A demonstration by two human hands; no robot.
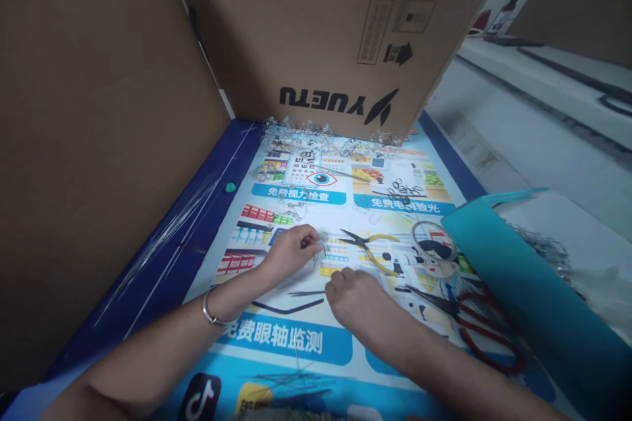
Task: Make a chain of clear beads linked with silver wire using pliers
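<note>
Pinching: the left hand (291, 250) has its thumb and fingertips closed together on a small wire piece (323, 245) at the centre of the frame.
Right hand: the right hand (353, 293) sits just below and to the right of that piece, knuckles up and fingers curled under; I cannot tell whether it grips anything.
Wire piece: it juts out of the left fingertips toward the right, between the two hands and low over the poster (291, 342).
Hands: near each other, not touching.
Wrist: a silver bangle (213, 310) circles the left wrist.
Pliers: yellow-handled pliers (371, 247) lie flat just right of the wire piece, above the right hand.
Thin wires: dark thin wires (303, 293) lie on the poster just left of the right hand.
Scissors: red-handled scissors (476, 325) lie toward the lower right, beside the right forearm.
Cardboard box: a cardboard box (320, 26) stands across the top of the frame, with clear beads (316, 135) heaped along its foot.
Black rings: black rings (402, 187) lie up and to the right of the pliers.
Teal folder: a teal folder (523, 289) slants along the right edge.
</note>
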